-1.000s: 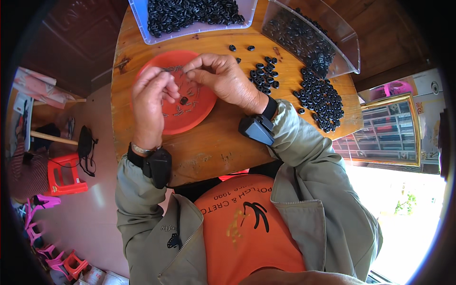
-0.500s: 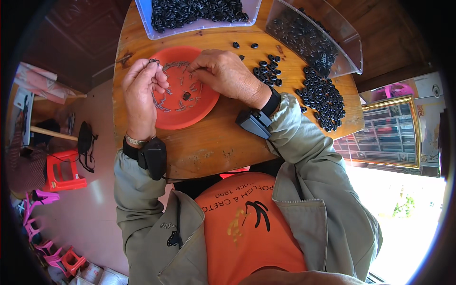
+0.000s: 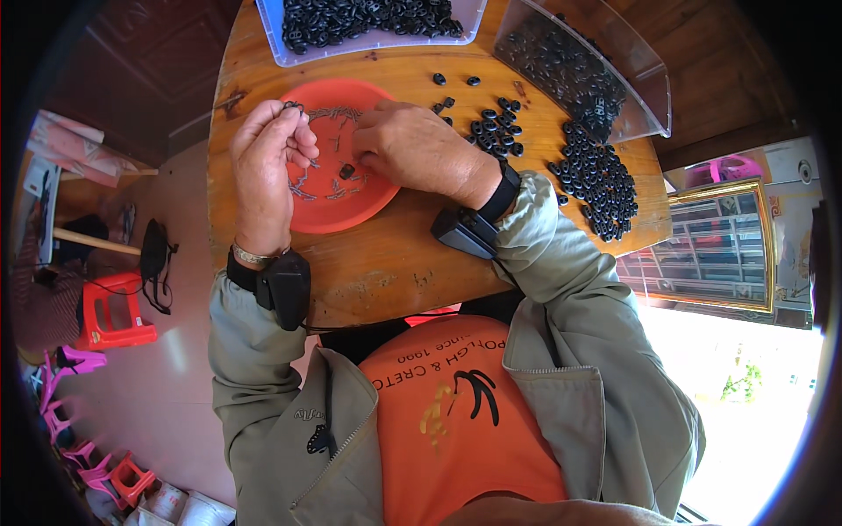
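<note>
At the left rim of the orange-red bowl (image 3: 329,221), my left hand (image 3: 267,171) is closed, its thumb and finger pinching a small black plastic piece (image 3: 293,106). My right hand (image 3: 421,149) hangs over the bowl's right side, fingers curled downward and drawn together; their tips are partly hidden, so what they hold does not show. Small thin grey metal pieces (image 3: 335,113) lie scattered in the bowl, too fine to name surely. Among them is a dark squarish lump (image 3: 347,170). Just right of the bowl, loose black oval plastic pieces (image 3: 495,131) lie on the wooden table (image 3: 386,285).
A clear bin (image 3: 377,51) of black pieces stands at the table's far edge. Another transparent bin (image 3: 579,70) sits tilted at the far right, above a dense pile of black ovals (image 3: 596,180). Red stools (image 3: 118,316) stand on the floor to the left.
My right hand has shifted slightly down and right over the bowl, its fingers curling closer. My left hand keeps its pinch on the black piece, nearly in place.
</note>
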`<action>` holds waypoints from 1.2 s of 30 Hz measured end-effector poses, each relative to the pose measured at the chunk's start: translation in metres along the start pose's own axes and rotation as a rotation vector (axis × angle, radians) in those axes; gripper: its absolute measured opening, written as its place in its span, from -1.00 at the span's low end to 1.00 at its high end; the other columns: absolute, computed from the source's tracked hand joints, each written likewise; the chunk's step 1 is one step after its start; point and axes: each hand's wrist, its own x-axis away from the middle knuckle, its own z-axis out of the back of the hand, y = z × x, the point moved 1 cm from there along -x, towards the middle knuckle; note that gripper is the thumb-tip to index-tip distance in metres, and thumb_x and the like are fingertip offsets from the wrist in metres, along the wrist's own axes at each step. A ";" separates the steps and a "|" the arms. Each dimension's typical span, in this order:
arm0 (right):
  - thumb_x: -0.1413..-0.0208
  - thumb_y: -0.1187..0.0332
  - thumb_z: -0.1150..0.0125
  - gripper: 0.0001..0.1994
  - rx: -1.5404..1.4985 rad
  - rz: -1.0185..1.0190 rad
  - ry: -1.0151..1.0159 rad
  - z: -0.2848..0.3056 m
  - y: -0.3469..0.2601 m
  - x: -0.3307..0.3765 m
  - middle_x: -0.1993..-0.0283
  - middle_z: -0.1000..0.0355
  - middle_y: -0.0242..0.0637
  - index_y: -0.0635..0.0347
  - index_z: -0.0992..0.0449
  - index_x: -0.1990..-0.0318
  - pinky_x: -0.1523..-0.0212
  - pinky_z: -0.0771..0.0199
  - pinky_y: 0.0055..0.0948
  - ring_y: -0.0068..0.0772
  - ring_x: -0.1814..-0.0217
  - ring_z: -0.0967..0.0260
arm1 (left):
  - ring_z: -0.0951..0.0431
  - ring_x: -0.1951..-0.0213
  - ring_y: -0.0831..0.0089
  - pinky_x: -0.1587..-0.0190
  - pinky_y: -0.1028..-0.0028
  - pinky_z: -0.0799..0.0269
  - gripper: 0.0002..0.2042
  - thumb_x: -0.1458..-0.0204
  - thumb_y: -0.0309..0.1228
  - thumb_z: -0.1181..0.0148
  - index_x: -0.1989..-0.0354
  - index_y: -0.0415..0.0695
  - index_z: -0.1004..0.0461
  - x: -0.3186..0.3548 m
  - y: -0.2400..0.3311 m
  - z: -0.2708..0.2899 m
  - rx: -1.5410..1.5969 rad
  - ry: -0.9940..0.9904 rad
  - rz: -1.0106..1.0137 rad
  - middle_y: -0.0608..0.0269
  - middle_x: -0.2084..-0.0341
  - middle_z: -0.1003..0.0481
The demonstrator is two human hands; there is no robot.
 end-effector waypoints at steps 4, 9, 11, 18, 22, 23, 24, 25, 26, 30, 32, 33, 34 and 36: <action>0.07 0.39 -0.19 -0.93 0.088 0.027 0.003 0.002 -0.005 0.000 0.36 -0.43 -0.29 0.14 -0.51 0.41 0.19 -0.42 -0.24 -0.16 0.22 -0.39 | -0.39 0.56 0.65 0.49 0.66 -0.25 -0.83 -0.13 -0.37 0.03 0.42 -0.17 -0.43 0.001 0.001 0.000 -0.012 0.006 -0.007 0.37 0.60 -0.42; 0.05 0.38 -0.15 -0.91 0.265 0.029 -0.054 0.000 -0.010 -0.002 0.36 -0.44 -0.31 0.15 -0.52 0.40 0.22 -0.43 -0.27 -0.21 0.22 -0.41 | -0.39 0.56 0.65 0.49 0.67 -0.26 -0.82 -0.13 -0.36 0.02 0.42 -0.17 -0.43 0.001 0.002 -0.001 -0.015 0.003 -0.006 0.38 0.61 -0.42; 0.04 0.36 -0.11 -0.89 0.374 0.038 -0.089 -0.001 -0.013 -0.005 0.35 -0.45 -0.29 0.15 -0.52 0.40 0.22 -0.45 -0.29 -0.25 0.23 -0.43 | -0.39 0.56 0.65 0.49 0.67 -0.26 -0.82 -0.13 -0.36 0.02 0.42 -0.17 -0.43 0.001 0.001 -0.001 -0.023 -0.001 -0.012 0.38 0.61 -0.42; 0.06 0.37 -0.11 -0.89 0.408 -0.016 -0.189 -0.008 -0.017 -0.013 0.32 -0.46 -0.23 0.17 -0.51 0.40 0.22 -0.47 -0.28 -0.23 0.23 -0.46 | -0.39 0.53 0.65 0.47 0.66 -0.26 -0.82 -0.14 -0.36 0.03 0.40 -0.17 -0.43 0.001 0.000 0.000 -0.032 -0.028 -0.002 0.37 0.59 -0.42; 0.09 0.39 -0.17 -0.85 0.049 -0.077 -0.075 -0.002 -0.007 -0.014 0.32 -0.48 -0.14 0.26 -0.49 0.36 0.22 -0.47 -0.25 -0.17 0.25 -0.47 | -0.39 0.55 0.65 0.49 0.67 -0.26 -0.82 -0.12 -0.36 0.03 0.43 -0.17 -0.43 0.002 0.002 -0.002 -0.027 -0.022 -0.007 0.37 0.60 -0.41; 0.08 0.38 -0.20 -0.83 -0.130 -0.093 -0.017 0.001 -0.004 -0.015 0.32 -0.48 -0.11 0.28 -0.48 0.34 0.21 -0.48 -0.28 -0.16 0.26 -0.47 | -0.39 0.55 0.65 0.49 0.67 -0.26 -0.82 -0.12 -0.36 0.03 0.43 -0.17 -0.43 0.002 0.002 -0.001 -0.027 -0.020 -0.008 0.37 0.60 -0.41; 0.08 0.38 -0.20 -0.83 -0.130 -0.091 -0.017 0.002 -0.003 -0.015 0.32 -0.48 -0.11 0.28 -0.48 0.34 0.21 -0.48 -0.28 -0.16 0.26 -0.47 | -0.40 0.54 0.64 0.48 0.66 -0.27 -0.82 -0.13 -0.36 0.03 0.43 -0.17 -0.42 0.002 0.001 0.000 -0.029 -0.051 0.035 0.36 0.59 -0.42; 0.02 0.39 -0.19 -0.84 -0.274 -0.174 0.005 0.004 0.000 -0.016 0.33 -0.49 -0.15 0.29 -0.47 0.32 0.22 -0.47 -0.35 -0.25 0.27 -0.48 | -0.41 0.54 0.63 0.48 0.65 -0.28 -0.81 -0.13 -0.36 0.04 0.43 -0.18 -0.42 0.001 -0.001 -0.001 -0.030 -0.086 0.078 0.34 0.58 -0.43; -0.05 0.39 -0.18 -0.85 -0.419 -0.256 0.028 0.005 0.003 -0.016 0.34 -0.50 -0.19 0.30 -0.47 0.29 0.22 -0.47 -0.42 -0.34 0.28 -0.48 | -0.41 0.54 0.63 0.48 0.65 -0.28 -0.81 -0.13 -0.36 0.04 0.43 -0.18 -0.42 0.001 -0.002 -0.002 -0.029 -0.087 0.076 0.34 0.58 -0.43; -0.14 0.41 -0.15 -0.87 -0.795 -0.290 0.058 0.005 0.004 -0.014 0.33 -0.50 -0.30 0.30 -0.47 0.24 0.20 -0.44 -0.53 -0.54 0.25 -0.43 | -0.46 0.51 0.55 0.46 0.62 -0.33 -0.81 -0.14 -0.36 0.06 0.40 -0.19 -0.41 0.001 -0.009 -0.005 0.089 -0.195 0.205 0.28 0.55 -0.45; -0.18 0.45 -0.10 -0.88 -0.797 -0.250 0.059 0.006 0.004 -0.013 0.30 -0.49 -0.37 0.32 -0.47 0.20 0.15 -0.43 -0.56 -0.64 0.22 -0.39 | -0.47 0.51 0.53 0.45 0.60 -0.34 -0.81 -0.15 -0.36 0.07 0.40 -0.19 -0.40 0.000 -0.012 -0.005 0.142 -0.216 0.232 0.26 0.54 -0.45; -0.18 0.45 -0.10 -0.88 -0.797 -0.250 0.063 0.006 0.005 -0.012 0.30 -0.49 -0.37 0.32 -0.47 0.20 0.15 -0.43 -0.56 -0.64 0.22 -0.39 | -0.48 0.50 0.52 0.44 0.59 -0.35 -0.81 -0.15 -0.35 0.07 0.39 -0.20 -0.40 -0.001 -0.012 -0.004 0.165 -0.228 0.222 0.25 0.54 -0.45; -0.18 0.44 -0.12 -0.87 -0.903 -0.258 0.064 0.004 0.005 -0.012 0.28 -0.49 -0.37 0.31 -0.47 0.19 0.13 -0.42 -0.57 -0.63 0.21 -0.39 | -0.48 0.50 0.50 0.44 0.59 -0.35 -0.81 -0.15 -0.35 0.07 0.39 -0.20 -0.40 -0.001 -0.013 -0.004 0.188 -0.239 0.213 0.25 0.53 -0.46; -0.17 0.43 -0.13 -0.87 -1.008 -0.266 0.068 0.003 0.005 -0.010 0.27 -0.49 -0.37 0.31 -0.48 0.19 0.11 -0.42 -0.57 -0.63 0.20 -0.39 | -0.48 0.50 0.50 0.44 0.59 -0.35 -0.81 -0.15 -0.35 0.06 0.39 -0.20 -0.40 -0.002 -0.015 -0.003 0.193 -0.237 0.212 0.24 0.53 -0.46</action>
